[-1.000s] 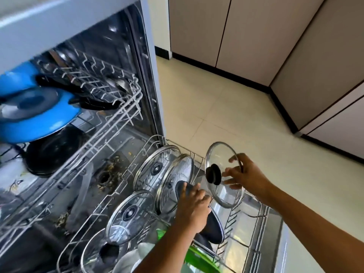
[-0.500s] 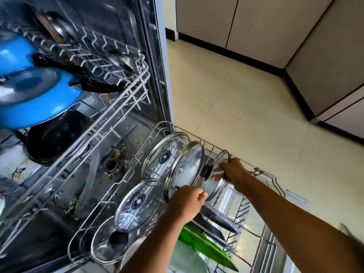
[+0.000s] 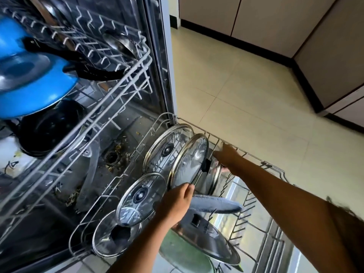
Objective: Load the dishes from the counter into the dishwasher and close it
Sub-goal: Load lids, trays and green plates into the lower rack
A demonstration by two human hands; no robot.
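Right hand (image 3: 226,157) grips the small lid (image 3: 215,175) by its top rim, thumb seen through the glass. The lid stands on edge at the far end of the lower rack (image 3: 254,157), with its black knob (image 3: 205,166) facing the next lid (image 3: 189,160). Left hand (image 3: 175,201) has fingers curled, pinching that next lid's bottom rim; looks like steadying. Handling guess: glass with a metal band, so stiff, lightish, breakable, slick if wet. Rim or knob are the grips; the knob is crowded by the neighbour, so rim is better. Seat it between tines, no dropping. Blue pan (image 3: 29,81) sits in the upper rack (image 3: 122,79). No brand, label or writing readable.
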